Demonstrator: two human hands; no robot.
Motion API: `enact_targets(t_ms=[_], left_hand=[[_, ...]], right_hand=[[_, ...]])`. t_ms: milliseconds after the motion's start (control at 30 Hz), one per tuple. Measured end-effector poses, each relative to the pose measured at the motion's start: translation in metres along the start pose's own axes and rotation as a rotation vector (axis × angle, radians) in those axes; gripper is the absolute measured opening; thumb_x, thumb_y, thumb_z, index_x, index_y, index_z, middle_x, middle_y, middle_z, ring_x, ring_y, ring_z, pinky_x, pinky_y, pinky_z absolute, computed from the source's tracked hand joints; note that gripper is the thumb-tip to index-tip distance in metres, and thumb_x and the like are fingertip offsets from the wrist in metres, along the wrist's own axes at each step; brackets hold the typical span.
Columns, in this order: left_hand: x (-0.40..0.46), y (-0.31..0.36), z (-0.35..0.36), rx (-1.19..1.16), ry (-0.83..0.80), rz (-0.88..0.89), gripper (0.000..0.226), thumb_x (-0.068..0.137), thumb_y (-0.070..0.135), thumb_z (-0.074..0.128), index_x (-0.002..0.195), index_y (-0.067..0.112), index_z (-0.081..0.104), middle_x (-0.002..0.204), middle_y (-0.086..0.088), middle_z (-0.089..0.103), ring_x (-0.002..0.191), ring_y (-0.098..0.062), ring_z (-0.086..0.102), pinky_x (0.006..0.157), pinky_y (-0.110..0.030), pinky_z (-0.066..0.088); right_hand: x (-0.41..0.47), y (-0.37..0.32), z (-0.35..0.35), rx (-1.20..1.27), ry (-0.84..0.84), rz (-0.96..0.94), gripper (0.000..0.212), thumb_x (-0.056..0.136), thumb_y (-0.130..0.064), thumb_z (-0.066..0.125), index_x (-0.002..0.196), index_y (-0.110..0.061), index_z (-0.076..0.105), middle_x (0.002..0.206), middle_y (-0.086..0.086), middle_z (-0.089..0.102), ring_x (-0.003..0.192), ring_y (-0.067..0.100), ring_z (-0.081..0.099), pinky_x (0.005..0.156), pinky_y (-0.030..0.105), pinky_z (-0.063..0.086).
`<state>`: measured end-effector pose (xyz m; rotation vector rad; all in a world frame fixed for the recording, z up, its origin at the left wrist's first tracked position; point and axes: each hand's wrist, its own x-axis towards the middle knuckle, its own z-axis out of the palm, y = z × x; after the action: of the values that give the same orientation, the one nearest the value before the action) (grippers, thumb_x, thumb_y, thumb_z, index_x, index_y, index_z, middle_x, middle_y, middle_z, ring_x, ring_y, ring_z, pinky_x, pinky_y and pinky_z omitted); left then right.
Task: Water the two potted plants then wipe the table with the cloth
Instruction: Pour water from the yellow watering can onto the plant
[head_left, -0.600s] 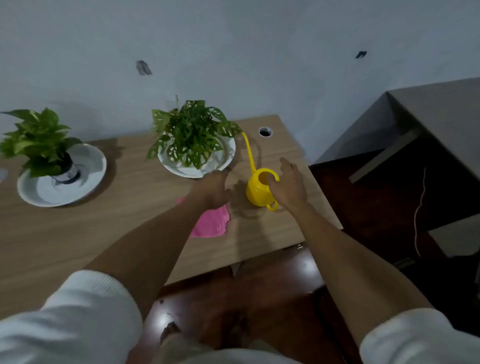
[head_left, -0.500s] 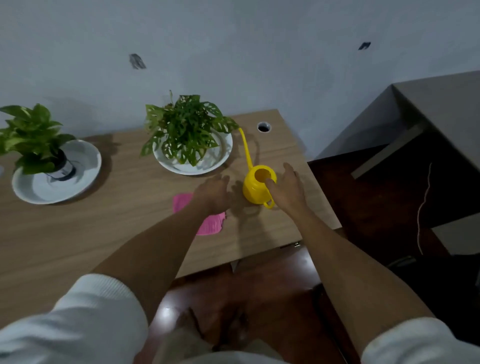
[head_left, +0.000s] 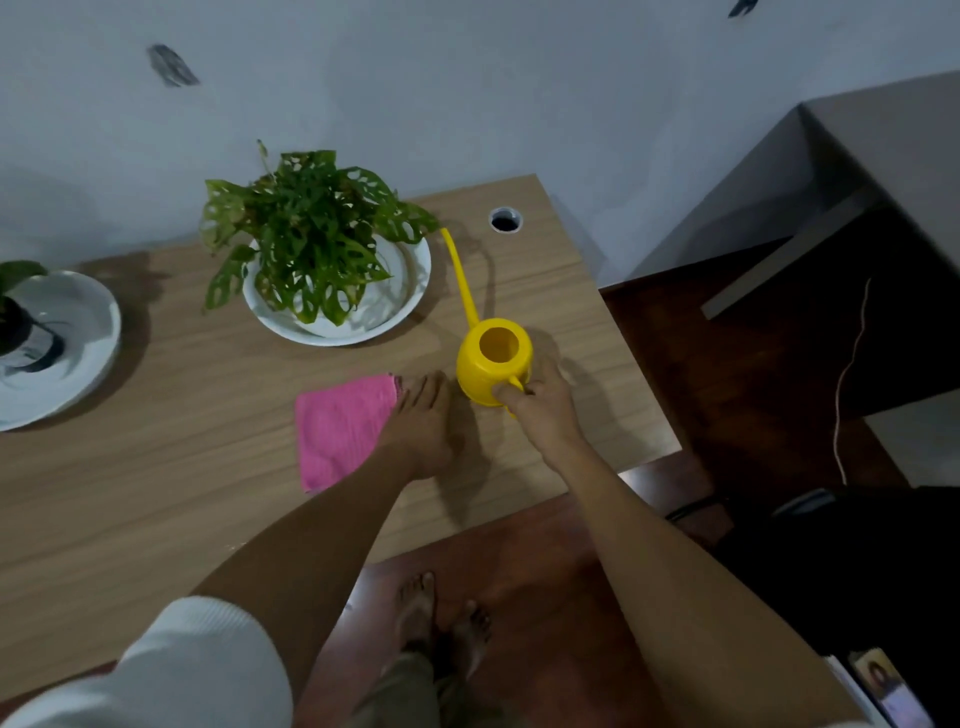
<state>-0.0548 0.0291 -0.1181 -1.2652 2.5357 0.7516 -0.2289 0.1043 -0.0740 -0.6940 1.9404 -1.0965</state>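
The handle of the yellow watering can (head_left: 492, 364) is gripped by the curled right hand (head_left: 540, 402), where 0.5 s ago the fingers only lay against it. The left hand (head_left: 423, 423) is laid flat, fingers extended, partly on one pink cloth (head_left: 340, 428). Two potted plants (head_left: 311, 234) (head_left: 13, 306) are seen on the table (head_left: 156, 493), each in a white dish

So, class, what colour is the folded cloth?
Pink: the folded square cloth, clearest in the head view.
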Motion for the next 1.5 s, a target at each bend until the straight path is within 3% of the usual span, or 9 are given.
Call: enact_targets(t_ms=[167, 367, 600, 767, 867, 967, 1167, 1333, 1500], left_hand=[[0.008, -0.01, 0.021, -0.043, -0.001, 0.014, 0.088, 0.098, 0.046, 0.053, 0.165, 0.01, 0.008, 0.173, -0.016, -0.004, 0.161, -0.031, -0.003, 0.13, -0.041, 0.003], [0.012, -0.02, 0.031, -0.062, 0.045, 0.049, 0.09, 0.093, 0.045, 0.055, 0.164, 0.01, 0.013, 0.173, -0.015, 0.002, 0.161, -0.032, 0.001, 0.13, -0.04, 0.002], [0.015, -0.022, 0.034, -0.078, 0.038, 0.05, 0.095, 0.085, 0.052, 0.043, 0.165, 0.014, 0.009, 0.173, -0.012, -0.003, 0.161, -0.03, -0.002, 0.131, -0.041, 0.003], [0.015, -0.019, 0.022, -0.086, 0.007, 0.076, 0.089, 0.092, 0.04, 0.049, 0.165, 0.012, 0.006, 0.173, -0.014, -0.003, 0.161, -0.03, -0.003, 0.13, -0.039, 0.001], [0.013, -0.026, 0.008, -0.115, 0.026, 0.129, 0.083, 0.095, 0.038, 0.048, 0.163, 0.005, 0.014, 0.171, -0.019, 0.01, 0.159, -0.038, 0.01, 0.131, -0.044, 0.009], [0.002, -0.036, -0.01, -0.135, 0.068, 0.116, 0.089, 0.087, 0.042, 0.048, 0.159, -0.002, 0.023, 0.166, -0.026, 0.024, 0.156, -0.044, 0.021, 0.13, -0.046, 0.016], [-0.024, -0.07, -0.044, -0.1, 0.117, 0.038, 0.102, 0.08, 0.057, 0.047, 0.162, 0.004, 0.02, 0.168, -0.028, 0.017, 0.158, -0.04, 0.015, 0.129, -0.044, 0.018], [-0.036, -0.127, -0.056, -0.048, 0.145, 0.034, 0.099, 0.079, 0.071, 0.042, 0.161, 0.019, 0.025, 0.166, -0.021, 0.028, 0.156, -0.036, 0.023, 0.125, -0.048, 0.028], [-0.054, -0.172, -0.078, 0.033, 0.09, 0.056, 0.098, 0.084, 0.058, 0.05, 0.165, 0.017, 0.013, 0.17, -0.021, 0.015, 0.16, -0.035, 0.01, 0.129, -0.046, 0.016]], right_hand=[[0.008, 0.01, 0.017, 0.036, 0.028, -0.057, 0.078, 0.067, -0.018, 0.093, 0.135, -0.028, 0.059, 0.124, -0.004, 0.072, 0.111, 0.015, 0.07, 0.099, 0.038, 0.058], [0.012, 0.017, 0.033, 0.034, 0.141, -0.14, 0.087, 0.066, -0.03, 0.095, 0.143, -0.02, 0.055, 0.126, -0.001, 0.073, 0.112, 0.019, 0.07, 0.099, 0.04, 0.057], [0.012, 0.023, 0.033, 0.034, 0.148, -0.187, 0.08, 0.075, -0.02, 0.093, 0.144, -0.017, 0.054, 0.121, -0.001, 0.074, 0.106, 0.017, 0.072, 0.095, 0.032, 0.058], [0.006, 0.012, 0.028, 0.056, 0.131, -0.231, 0.077, 0.077, -0.016, 0.092, 0.144, -0.013, 0.055, 0.12, -0.003, 0.073, 0.101, 0.006, 0.07, 0.089, 0.012, 0.052], [-0.003, -0.003, 0.026, 0.068, 0.109, -0.274, 0.073, 0.079, -0.014, 0.091, 0.142, -0.01, 0.056, 0.118, -0.002, 0.073, 0.097, -0.003, 0.069, 0.089, 0.012, 0.052], [-0.017, -0.024, 0.027, 0.084, 0.116, -0.304, 0.071, 0.08, -0.015, 0.091, 0.142, -0.01, 0.055, 0.12, -0.001, 0.072, 0.104, 0.008, 0.07, 0.093, 0.018, 0.054], [-0.048, -0.06, 0.047, 0.117, 0.157, -0.341, 0.074, 0.08, -0.02, 0.091, 0.144, -0.012, 0.054, 0.125, -0.003, 0.072, 0.112, 0.009, 0.069, 0.1, 0.03, 0.058], [-0.074, -0.082, 0.079, 0.133, 0.201, -0.338, 0.068, 0.081, -0.024, 0.09, 0.14, -0.013, 0.056, 0.123, -0.005, 0.073, 0.11, 0.009, 0.071, 0.099, 0.032, 0.059], [-0.102, -0.103, 0.123, 0.13, 0.262, -0.333, 0.066, 0.083, -0.025, 0.088, 0.141, -0.015, 0.057, 0.119, -0.012, 0.072, 0.107, 0.0, 0.07, 0.096, 0.026, 0.058]])
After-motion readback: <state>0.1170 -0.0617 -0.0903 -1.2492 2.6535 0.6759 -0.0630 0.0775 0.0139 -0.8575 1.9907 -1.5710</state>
